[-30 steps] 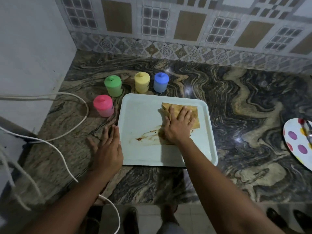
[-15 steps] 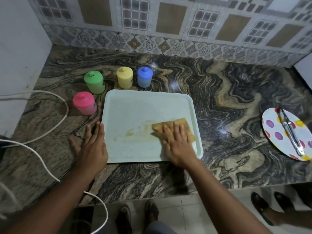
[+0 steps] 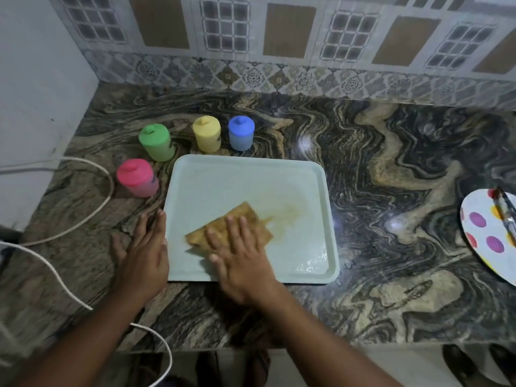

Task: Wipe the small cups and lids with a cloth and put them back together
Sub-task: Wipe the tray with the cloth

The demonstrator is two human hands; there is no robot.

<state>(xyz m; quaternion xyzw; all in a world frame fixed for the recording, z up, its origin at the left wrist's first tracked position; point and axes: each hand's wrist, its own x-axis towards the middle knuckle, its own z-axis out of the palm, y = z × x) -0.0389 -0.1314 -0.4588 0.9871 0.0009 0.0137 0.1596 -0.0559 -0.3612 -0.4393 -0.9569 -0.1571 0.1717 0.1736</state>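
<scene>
Cups come first in this job, yet no hand is on one. The right hand (image 3: 243,263) lies flat with its fingers spread and presses on the brown cloth (image 3: 237,219), which sits on the pale tray (image 3: 251,177). Just past the right side of that hand, a brown smear (image 3: 290,216) is on the tray, so the tray looks only partly clean. The left hand (image 3: 142,255) is flat too, with straight fingers. It rests on the stone counter (image 3: 391,163) and touches the tray's left edge, as if to keep it from sliding. The pink cup (image 3: 136,177) stands a little way past the left hand's fingertips. The green cup (image 3: 156,142) is farther out, and the yellow cup (image 3: 207,134) and blue cup (image 3: 241,133) stand side by side beyond the tray's far edge. All four have their lids on. I cannot tell if any cup has been wiped. My guess is that most of the job is left to do: take off each lid, wipe cup and lid, and put them back together.
</scene>
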